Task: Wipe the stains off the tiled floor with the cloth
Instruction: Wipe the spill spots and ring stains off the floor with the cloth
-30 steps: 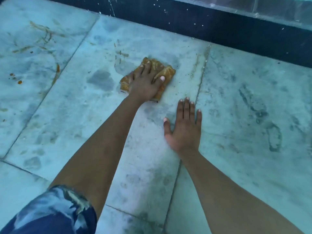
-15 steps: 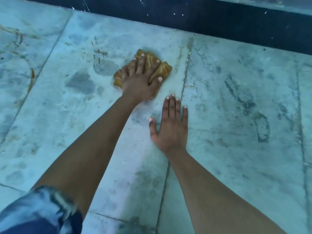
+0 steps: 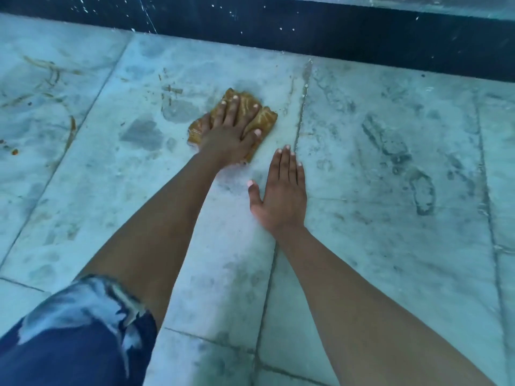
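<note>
Presses the left hand down on the brown cloth, with fingers spread and nearly straight over the top of it and the thumb laid along its near right edge. Pins it flat under the palm rather than closing a grip around it. Leans the right hand flat on the tiled floor, just beside the cloth and nearer to the body, with fingers straight and close together, thumb out to the left, nothing in it. Rests this hand over a grout line. Has the crumpled cloth on the middle tile, just left of that grout line, not far from the dark skirting. Shows brown streaks on the far left tile, well apart from the cloth, and grey shoe-shaped marks on the right tile. Shows also blue-and-white patterned fabric at the lower left.
</note>
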Demonstrator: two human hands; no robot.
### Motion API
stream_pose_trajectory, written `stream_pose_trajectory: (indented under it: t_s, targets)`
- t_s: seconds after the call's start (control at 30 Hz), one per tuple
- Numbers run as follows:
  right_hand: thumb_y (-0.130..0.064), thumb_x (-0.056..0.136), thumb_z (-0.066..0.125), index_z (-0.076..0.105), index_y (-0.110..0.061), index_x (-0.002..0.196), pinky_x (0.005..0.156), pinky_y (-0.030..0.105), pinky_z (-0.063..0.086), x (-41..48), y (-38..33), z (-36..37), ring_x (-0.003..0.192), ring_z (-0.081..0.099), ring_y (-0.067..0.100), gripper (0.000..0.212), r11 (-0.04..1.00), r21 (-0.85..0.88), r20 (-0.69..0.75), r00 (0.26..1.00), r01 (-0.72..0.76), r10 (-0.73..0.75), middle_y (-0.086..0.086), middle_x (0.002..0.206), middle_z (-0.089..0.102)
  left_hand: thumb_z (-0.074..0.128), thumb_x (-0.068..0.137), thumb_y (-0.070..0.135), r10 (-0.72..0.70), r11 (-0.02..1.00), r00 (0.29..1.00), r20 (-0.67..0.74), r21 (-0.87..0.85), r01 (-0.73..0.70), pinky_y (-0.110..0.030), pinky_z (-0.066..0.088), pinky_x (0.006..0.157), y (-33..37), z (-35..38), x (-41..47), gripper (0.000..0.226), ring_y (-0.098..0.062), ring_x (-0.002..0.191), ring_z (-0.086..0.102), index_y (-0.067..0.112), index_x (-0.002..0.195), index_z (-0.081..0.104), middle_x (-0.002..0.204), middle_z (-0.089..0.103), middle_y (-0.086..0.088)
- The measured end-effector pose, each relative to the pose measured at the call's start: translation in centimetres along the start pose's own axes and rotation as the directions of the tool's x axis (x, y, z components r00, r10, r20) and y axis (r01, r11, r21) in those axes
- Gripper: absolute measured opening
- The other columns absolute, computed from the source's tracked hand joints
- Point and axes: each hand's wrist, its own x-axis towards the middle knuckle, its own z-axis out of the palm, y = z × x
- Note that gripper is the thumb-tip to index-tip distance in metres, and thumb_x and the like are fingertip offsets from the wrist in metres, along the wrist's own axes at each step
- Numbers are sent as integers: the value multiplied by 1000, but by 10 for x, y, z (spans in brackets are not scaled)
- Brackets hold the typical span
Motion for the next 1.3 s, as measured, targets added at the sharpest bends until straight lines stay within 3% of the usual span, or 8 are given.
stream_pose_trajectory:
  t_s: [0.13, 0.37, 0.67, 0.83, 0.93, 1.1, 1.23, 1.3]
  targets:
    - [-55, 88, 14, 14, -7, 150, 118, 39, 0, -6, 35, -7, 146, 9, 22, 78, 993, -85, 43, 996, 83, -79, 11, 158, 11, 24, 97, 55, -18, 1000, 999, -36, 10, 18, -48, 0, 115, -42, 6, -42, 54, -22, 146, -4, 46, 146, 3, 160, -6, 3]
    - [-52, 90, 24, 21, -5, 149, 117, 45, 9, -6, 41, -12, 145, 14, 23, 75, 994, -76, 37, 996, 85, -82, 12, 157, 18, 23, 95, 58, -265, 961, 964, -3, -86, 264, -55, -2, 114, -21, -16, 47, 56, -31, 145, -3, 45, 147, 7, 160, -8, -2]
    - [-52, 88, 31, 21, 4, 146, 117, 46, 8, -5, 39, -17, 144, 13, 32, 81, 996, -88, 64, 998, 32, -26, 23, 154, 17, 10, 83, 69, 239, 970, 971, -25, 55, -237, -51, 3, 115, 15, 7, -3, 66, -26, 146, 2, 47, 146, 8, 160, 2, 1]
    - [-53, 90, 30, 18, 4, 147, 117, 49, 8, -6, 39, -18, 145, 8, 32, 81, 996, -87, 72, 997, 31, -25, 23, 155, 12, 26, 95, 58, -113, 993, 993, -45, -24, 112, -50, 1, 114, -17, -13, 47, 55, -26, 146, 1, 47, 146, 10, 160, 0, 2]
    - [-52, 91, 29, 19, 5, 146, 117, 48, 9, -7, 39, -18, 145, 8, 32, 80, 996, -87, 66, 997, 34, -28, 23, 155, 12, 23, 95, 57, -184, 980, 983, 2, -70, 184, -56, -2, 113, 11, -26, 111, 56, -29, 146, -4, 45, 147, 5, 160, -8, 0]
    - [-51, 91, 27, 21, 6, 146, 116, 49, 12, -6, 39, -17, 145, 10, 33, 79, 995, -89, 53, 998, 35, -30, 24, 154, 15, 21, 93, 62, -41, 999, 999, 35, -35, 42, -58, -4, 112, 61, -30, 138, 60, -31, 145, -5, 43, 148, 5, 159, -9, -3]
    - [-52, 89, 27, 20, 5, 146, 115, 50, 11, -6, 38, -17, 145, 9, 33, 81, 996, -88, 65, 998, 32, -26, 24, 154, 14, 13, 85, 67, 383, 923, 924, 5, 47, -383, -50, 1, 114, 47, -10, 73, 65, -25, 146, 3, 45, 146, 13, 160, 3, 1]
    - [-52, 89, 28, 19, 5, 146, 115, 50, 11, -6, 38, -17, 145, 9, 32, 82, 996, -89, 67, 998, 29, -23, 24, 154, 14, 14, 83, 67, 411, 912, 911, -29, 12, -410, -46, 4, 114, 20, -9, 53, 66, -23, 145, 10, 45, 145, 22, 159, 12, 3]
